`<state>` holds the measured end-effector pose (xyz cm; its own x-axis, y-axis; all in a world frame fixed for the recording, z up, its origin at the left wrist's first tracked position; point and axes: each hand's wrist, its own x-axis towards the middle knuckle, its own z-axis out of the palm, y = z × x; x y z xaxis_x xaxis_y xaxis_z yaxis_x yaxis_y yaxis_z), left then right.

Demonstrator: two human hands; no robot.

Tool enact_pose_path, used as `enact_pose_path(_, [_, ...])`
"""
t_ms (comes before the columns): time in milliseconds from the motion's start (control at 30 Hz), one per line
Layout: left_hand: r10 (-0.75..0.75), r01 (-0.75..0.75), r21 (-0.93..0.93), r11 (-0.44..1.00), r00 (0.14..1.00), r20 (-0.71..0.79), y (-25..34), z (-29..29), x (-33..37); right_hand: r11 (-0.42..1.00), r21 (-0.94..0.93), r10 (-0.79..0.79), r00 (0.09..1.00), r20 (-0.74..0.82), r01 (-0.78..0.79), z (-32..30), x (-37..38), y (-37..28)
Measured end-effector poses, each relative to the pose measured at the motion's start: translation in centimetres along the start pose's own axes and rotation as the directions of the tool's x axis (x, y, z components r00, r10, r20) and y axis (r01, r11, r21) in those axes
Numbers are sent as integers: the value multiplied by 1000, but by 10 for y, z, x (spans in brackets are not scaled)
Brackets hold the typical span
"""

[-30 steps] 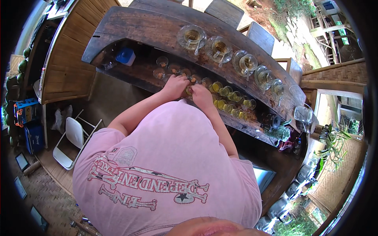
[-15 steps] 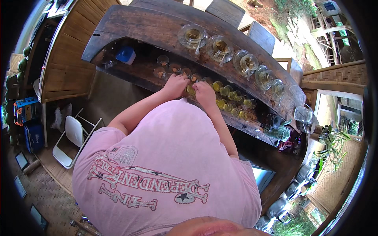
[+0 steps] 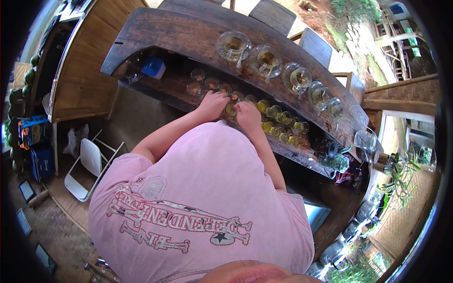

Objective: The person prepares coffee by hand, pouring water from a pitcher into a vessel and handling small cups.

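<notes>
Both hands work at the lower ledge of the wooden counter, close together over small glass cups. The bent, closed fingers of my left hand (image 3: 213, 105) reach among the cups; what they grip is hidden. My right hand (image 3: 247, 114) has its fingers pinched together beside a cup of yellow-green liquid (image 3: 230, 110), which sits between the two hands. Any thing inside that pinch is too small to make out. Left of my hands stand cups with orange-brown contents (image 3: 194, 88). To the right, several cups of yellow liquid (image 3: 273, 112) line the ledge.
Along the raised counter top (image 3: 174, 35) stand several glass cups on saucers (image 3: 233, 45) with spoons. A blue-lidded container (image 3: 154, 68) sits at the ledge's left end. At the right end are a glass jar (image 3: 365, 139) and a greenish glass jug (image 3: 339, 162). A white folding chair (image 3: 90, 158) stands left.
The whole view has shifted slightly, so the counter appears a little lower and to the right. My hands stay at the same cups, with only small finger movement.
</notes>
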<state>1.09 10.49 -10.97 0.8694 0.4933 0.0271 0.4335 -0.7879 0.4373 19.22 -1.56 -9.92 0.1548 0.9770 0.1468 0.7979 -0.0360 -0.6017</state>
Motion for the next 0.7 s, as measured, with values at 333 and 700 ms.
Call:
enact_pose_path(333, [9, -8, -32, 999, 1000, 16, 0, -5, 0, 998, -13, -64, 998, -5, 64, 0, 8, 0])
enact_pose_path(700, [12, -11, -31, 999, 999, 44, 7, -14, 0, 993, 91, -70, 996, -48, 74, 5, 4, 5])
